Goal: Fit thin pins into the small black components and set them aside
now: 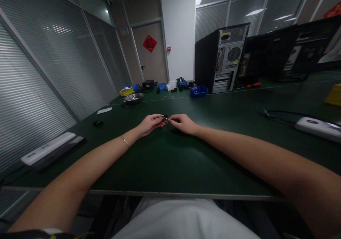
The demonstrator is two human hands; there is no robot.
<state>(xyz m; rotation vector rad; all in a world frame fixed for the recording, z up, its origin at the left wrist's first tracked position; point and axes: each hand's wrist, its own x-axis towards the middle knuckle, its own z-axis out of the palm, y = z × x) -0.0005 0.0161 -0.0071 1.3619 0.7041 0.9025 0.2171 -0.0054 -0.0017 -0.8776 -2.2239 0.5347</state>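
Observation:
Over the middle of the green table point(191, 168), my two hands meet. My left hand point(149, 124), with a thin bracelet on its wrist, pinches a small dark part point(165, 117) between thumb and fingers. My right hand point(183, 124) is closed, thumb against fingers, close to the other hand's fingertips. A thin pale sliver point(166, 119), perhaps metal, runs from the right fingertips to the dark part; its kind is too small to make out. Most of the dark part is hidden by the fingers.
Power strips lie at left point(50, 147) and right point(317, 127). A black object point(98, 123) sits at left. Farther back are a metal bowl point(133, 98), a blue bin point(198, 91), a computer tower point(222, 58) and a red-handled tool point(253, 85).

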